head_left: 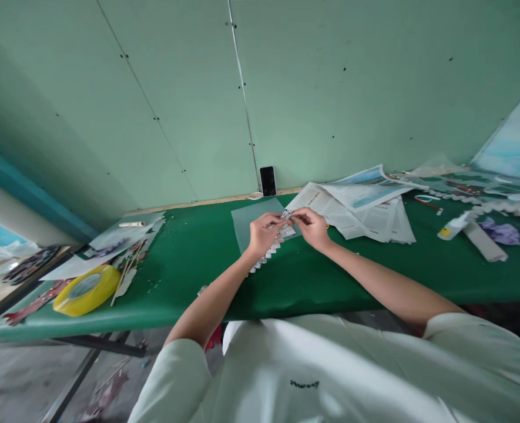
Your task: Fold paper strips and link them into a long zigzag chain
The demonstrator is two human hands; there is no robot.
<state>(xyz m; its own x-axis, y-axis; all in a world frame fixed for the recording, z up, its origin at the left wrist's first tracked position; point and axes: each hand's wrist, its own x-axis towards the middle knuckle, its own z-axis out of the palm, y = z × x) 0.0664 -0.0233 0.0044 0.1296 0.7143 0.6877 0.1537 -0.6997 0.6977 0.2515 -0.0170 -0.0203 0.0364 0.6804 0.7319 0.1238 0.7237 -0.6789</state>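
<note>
My left hand (265, 232) and my right hand (312, 227) meet over the green table (189, 258), fingertips nearly touching. Between them is a small whitish folded piece (287, 215), pinched by the fingers of both hands. From under my left hand a strip of small pale folded pieces (268, 254) runs down toward the table's front edge. A translucent sheet (243, 220) lies flat behind and beneath my hands. The fingers hide part of the small piece.
A phone (267, 181) leans upright against the wall. Newspapers (374, 220) lie behind my right hand. Farther right are a glue bottle (453, 226), a pale roll (485, 241) and purple cloth (500, 231). At left, yellow tape (105, 284) sits beside thin sticks (125, 276).
</note>
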